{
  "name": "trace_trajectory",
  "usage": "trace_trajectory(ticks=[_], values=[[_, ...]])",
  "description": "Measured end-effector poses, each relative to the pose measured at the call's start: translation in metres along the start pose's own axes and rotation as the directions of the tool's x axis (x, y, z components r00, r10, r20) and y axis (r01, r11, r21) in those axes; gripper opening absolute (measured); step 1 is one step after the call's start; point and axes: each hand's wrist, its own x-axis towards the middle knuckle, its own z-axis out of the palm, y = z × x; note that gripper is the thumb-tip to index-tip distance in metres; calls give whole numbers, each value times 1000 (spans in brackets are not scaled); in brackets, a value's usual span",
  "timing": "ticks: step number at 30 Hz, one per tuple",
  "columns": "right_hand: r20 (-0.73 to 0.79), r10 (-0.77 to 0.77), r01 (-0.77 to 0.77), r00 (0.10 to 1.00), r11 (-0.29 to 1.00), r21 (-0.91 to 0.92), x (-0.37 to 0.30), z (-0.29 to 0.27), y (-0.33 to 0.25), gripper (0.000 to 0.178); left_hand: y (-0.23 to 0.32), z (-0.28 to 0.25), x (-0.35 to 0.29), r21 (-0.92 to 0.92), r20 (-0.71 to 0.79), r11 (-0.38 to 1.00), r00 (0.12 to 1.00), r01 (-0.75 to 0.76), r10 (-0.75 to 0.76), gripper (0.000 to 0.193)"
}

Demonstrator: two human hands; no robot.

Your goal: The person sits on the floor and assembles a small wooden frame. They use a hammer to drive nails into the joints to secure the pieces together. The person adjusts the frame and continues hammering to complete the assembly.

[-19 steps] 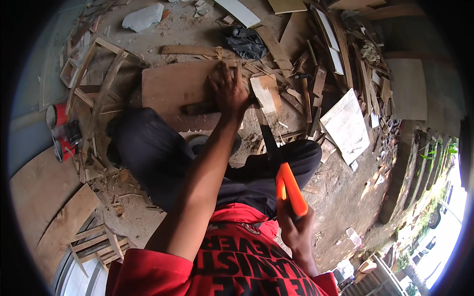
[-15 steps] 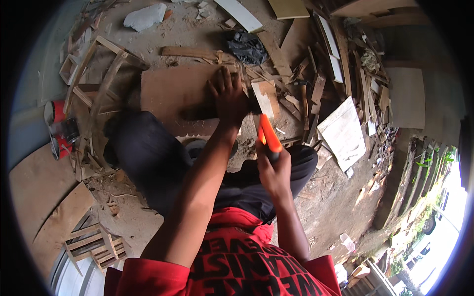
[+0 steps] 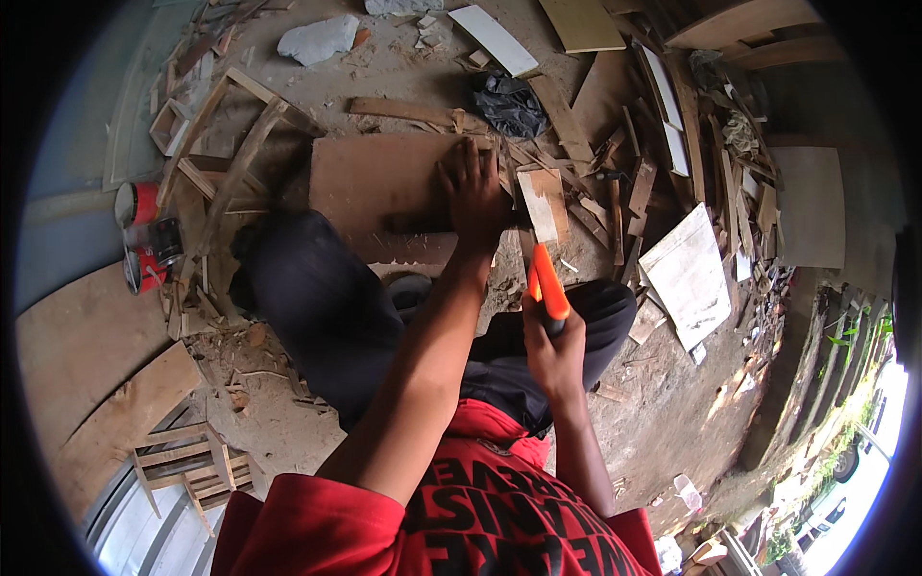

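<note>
My left hand (image 3: 473, 197) lies flat on a brown wooden board (image 3: 370, 178), fingers spread near its right edge. My right hand (image 3: 555, 348) is closed round the orange and black handle of a hand saw (image 3: 547, 278). The saw's narrow blade reaches away from me, along the board's right edge beside my left hand. Part of the blade blends into the scraps behind it, so I cannot tell how deep it sits in the wood. Just right of the blade lies a small piece of wood with a pale face (image 3: 542, 204).
A black plastic bag (image 3: 511, 104) and wood offcuts lie beyond the board. A stained white panel (image 3: 687, 276) rests at the right. Wooden frames (image 3: 230, 158) and red cans (image 3: 144, 269) stand at the left. My bent legs flank the work.
The whole view has shifted, so the scene sits further right. My right hand and the saw handle have come slightly nearer to me; my left hand stays on the board.
</note>
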Motion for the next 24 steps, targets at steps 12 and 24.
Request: trace_trajectory(ticks=[12, 24], values=[[-1, 201, -200, 980, 979, -31, -98, -43, -47, 12, -3, 6, 1, 136, 60, 990, 998, -34, 26, 67], [-55, -46, 44, 997, 998, -47, 87, 30, 18, 30, 5, -17, -2, -63, 64, 998, 998, -6, 10, 55]])
